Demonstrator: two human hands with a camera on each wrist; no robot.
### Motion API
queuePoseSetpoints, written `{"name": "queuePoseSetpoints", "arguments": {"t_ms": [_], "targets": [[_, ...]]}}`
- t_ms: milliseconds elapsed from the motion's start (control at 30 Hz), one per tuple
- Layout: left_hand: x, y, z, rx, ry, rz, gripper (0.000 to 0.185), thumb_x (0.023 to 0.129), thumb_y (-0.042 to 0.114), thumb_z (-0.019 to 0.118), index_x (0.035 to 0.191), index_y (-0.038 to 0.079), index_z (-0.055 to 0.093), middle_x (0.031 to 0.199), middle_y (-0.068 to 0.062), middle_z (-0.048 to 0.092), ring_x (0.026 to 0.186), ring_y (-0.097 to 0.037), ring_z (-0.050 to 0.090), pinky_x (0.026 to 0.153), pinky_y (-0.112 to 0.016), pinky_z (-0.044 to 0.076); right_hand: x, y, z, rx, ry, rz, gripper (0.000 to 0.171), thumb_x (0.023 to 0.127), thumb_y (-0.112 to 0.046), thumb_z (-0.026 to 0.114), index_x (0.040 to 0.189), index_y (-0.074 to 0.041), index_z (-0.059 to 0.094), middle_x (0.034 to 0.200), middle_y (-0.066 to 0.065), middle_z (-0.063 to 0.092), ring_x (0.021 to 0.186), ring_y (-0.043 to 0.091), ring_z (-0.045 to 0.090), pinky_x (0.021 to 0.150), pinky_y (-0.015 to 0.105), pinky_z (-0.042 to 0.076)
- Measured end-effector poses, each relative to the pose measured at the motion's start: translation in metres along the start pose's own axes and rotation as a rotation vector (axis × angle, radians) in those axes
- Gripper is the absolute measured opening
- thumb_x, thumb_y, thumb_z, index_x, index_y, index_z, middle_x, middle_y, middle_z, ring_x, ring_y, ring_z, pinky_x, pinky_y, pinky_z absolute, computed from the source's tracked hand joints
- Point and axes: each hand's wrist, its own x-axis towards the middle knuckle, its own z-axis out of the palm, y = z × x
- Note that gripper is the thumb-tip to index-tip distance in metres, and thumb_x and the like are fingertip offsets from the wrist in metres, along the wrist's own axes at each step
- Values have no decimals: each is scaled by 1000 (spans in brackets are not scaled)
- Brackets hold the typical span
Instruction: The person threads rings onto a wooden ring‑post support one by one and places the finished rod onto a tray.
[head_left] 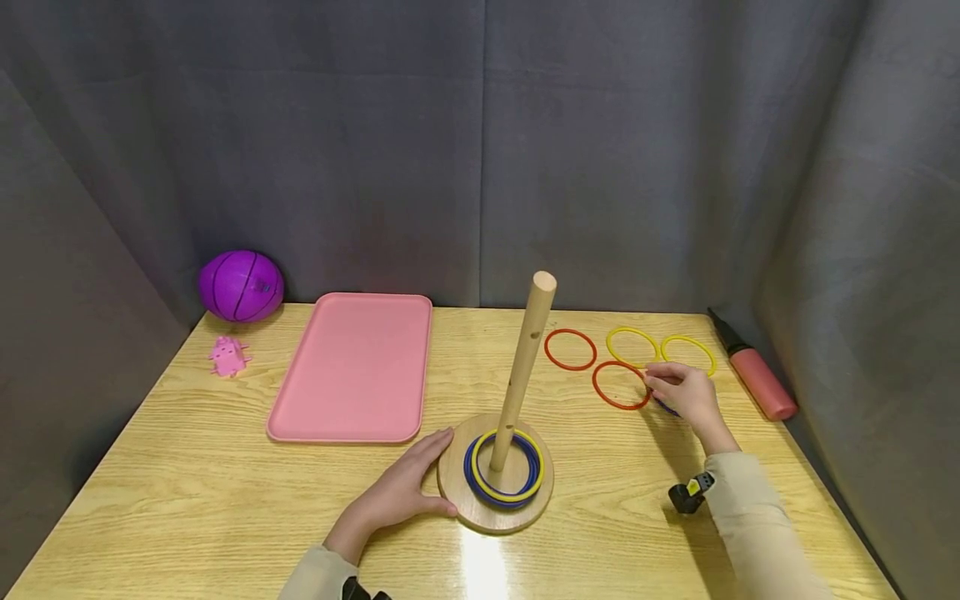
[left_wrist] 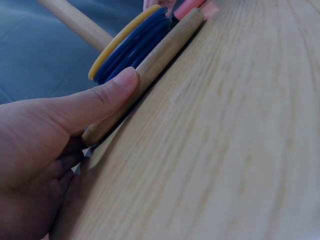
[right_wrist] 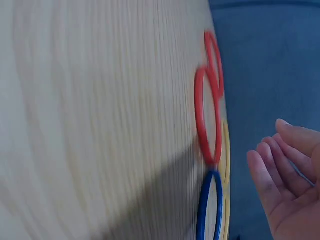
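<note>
The round wooden base (head_left: 495, 510) of a ring-toss stand is set near the front edge of the light wooden surface (head_left: 225, 500), and an upright, slightly leaning wooden peg (head_left: 523, 367) rises from its middle. Several blue plastic rings (head_left: 501, 497) and one yellow plastic ring (head_left: 507, 467) are stacked on the base around the peg. The left hand (head_left: 401, 492) is laid against the left rim of the base, with the thumb pressed to its edge and the fingers relaxed on the surface; nothing is gripped by it. In the left wrist view the thumb (left_wrist: 100, 100) is seen touching the rim of the base (left_wrist: 150, 70), with the stacked rings (left_wrist: 132, 42) just above.

To the right of the stand, loose rings are spread on the surface: a far red plastic ring (head_left: 570, 349), a near red plastic ring (head_left: 620, 385), a left yellow plastic ring (head_left: 632, 347) and a right yellow plastic ring (head_left: 688, 355). The right hand (head_left: 684, 393) is held over these, its fingertips beside the near red ring, and a loose blue plastic ring (head_left: 663, 407) is mostly hidden beneath it. In the right wrist view the fingers (right_wrist: 272, 180) are seen loosely extended and empty, apart from the loose blue ring (right_wrist: 209, 205).

A pink rectangular plastic tray (head_left: 352, 367) is placed left of the stand, a small pink toy (head_left: 228, 356) and a purple ball (head_left: 241, 286) further left, and a pink hand pump (head_left: 753, 375) at the right edge.
</note>
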Motion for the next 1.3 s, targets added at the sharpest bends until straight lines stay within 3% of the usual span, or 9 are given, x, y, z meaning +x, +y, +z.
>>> {"name": "queuePoseSetpoints", "arguments": {"t_ms": [100, 267, 367, 433, 533, 633, 767, 967, 1300], "targets": [[0, 0, 0, -1, -1, 3, 109, 68, 46, 82, 154, 7, 26, 160, -15, 25, 148, -38, 21, 118, -57, 24, 9, 13, -9, -104, 53, -32, 35, 94, -17, 65, 121, 4, 65, 118, 24, 67, 81, -5, 62, 71, 13, 53], [0, -1, 0, 11, 5, 6, 109, 68, 46, 82, 154, 8, 26, 160, -15, 25, 148, -38, 22, 118, -57, 24, 17, 30, -19, -159, 78, -40, 37, 94, -16, 64, 124, 5, 62, 119, 25, 66, 104, 33, 67, 71, 9, 48], [-1, -1, 0, 10, 8, 11, 108, 68, 45, 82, 153, 7, 27, 159, -17, 26, 147, -39, 23, 117, -59, 24, 20, 36, -22, -144, 57, -28, 40, 94, -16, 63, 128, 7, 59, 122, 27, 63, 112, 40, 62, 71, 6, 45], [-1, 0, 0, 9, 9, 12, 108, 68, 45, 82, 153, 6, 27, 159, -17, 26, 147, -40, 23, 117, -59, 24, 20, 39, -24, -153, 57, -38, 41, 94, -15, 63, 128, 9, 57, 123, 30, 62, 113, 43, 60, 75, 13, 51], [-1, 1, 0, 16, 6, 12, 108, 69, 45, 82, 153, 5, 27, 159, -17, 26, 147, -40, 23, 117, -59, 24, 19, 43, -26, -186, 69, -56, 41, 94, -13, 63, 128, 10, 56, 123, 33, 60, 113, 46, 59, 86, 37, 56], [0, 1, 0, 18, 4, 12, 108, 69, 45, 81, 153, 5, 27, 159, -17, 25, 147, -40, 22, 117, -59, 24, 18, 48, -27, -205, 87, -61, 41, 94, -10, 62, 127, 12, 55, 122, 35, 59, 114, 49, 57, 108, 57, 34], [0, 0, 0, 11, 4, 12, 108, 69, 44, 82, 153, 5, 26, 159, -18, 25, 147, -40, 22, 117, -60, 24, 20, 55, -30, -240, 97, -63, 41, 92, -7, 63, 126, 14, 54, 121, 37, 58, 113, 52, 55, 108, 67, 15], [0, -1, 1, 18, -2, 14, 109, 68, 46, 81, 153, 6, 26, 159, -17, 25, 147, -39, 23, 117, -58, 25, 20, 65, -31, -321, 105, -35, 38, 88, -5, 65, 118, 16, 57, 113, 36, 62, 107, 50, 58, 102, 62, 31], [-1, -1, 0, 17, -1, 6, 109, 68, 46, 82, 153, 7, 26, 159, -16, 25, 147, -39, 22, 117, -58, 25, 17, 66, -33, -355, 76, 57, 24, 82, -1, 69, 100, 13, 65, 91, 27, 69, 87, 42, 61, 87, 51, 39]]}}
